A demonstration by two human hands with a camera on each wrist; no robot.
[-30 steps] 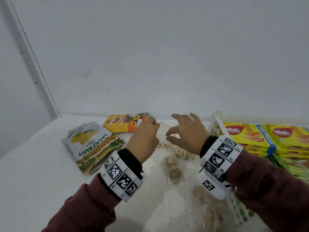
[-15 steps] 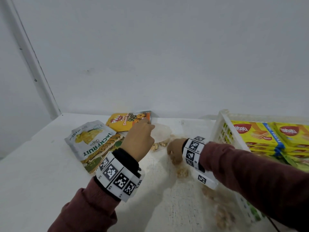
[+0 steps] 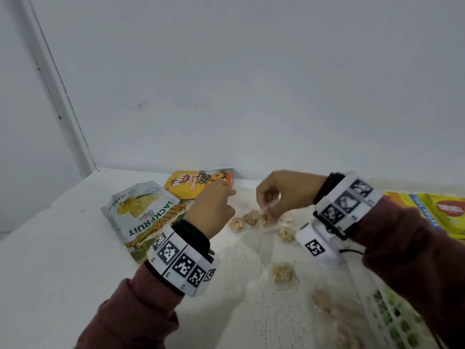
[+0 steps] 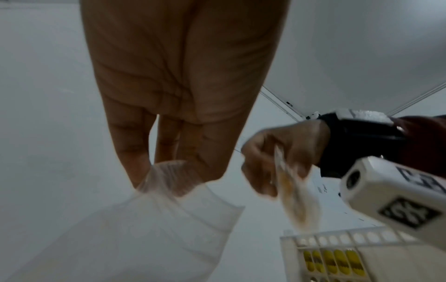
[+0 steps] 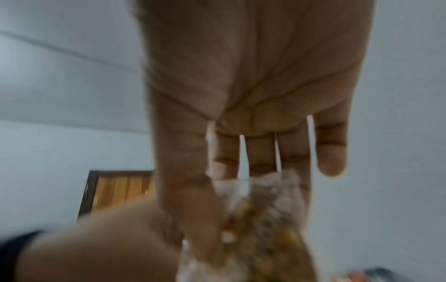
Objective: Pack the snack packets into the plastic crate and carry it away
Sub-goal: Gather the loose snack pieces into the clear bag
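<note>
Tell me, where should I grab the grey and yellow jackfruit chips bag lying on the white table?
Probably pinch the grey and yellow jackfruit chips bag by its crimped top edge, the far-left end, coming from the left. It lies flat on the white table, so that thin sealed edge is easiest to lift, and the left hand crowds its right side.

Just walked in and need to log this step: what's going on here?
A person is packing snacks at a white table. Both hands pinch a clear bag of round snacks: the left hand holds one top corner, the right hand another. The bag's lower part is by the white crate, which already holds yellow wafer packs. A jackfruit chips packet and an orange packet lie unpacked on the table.
</note>
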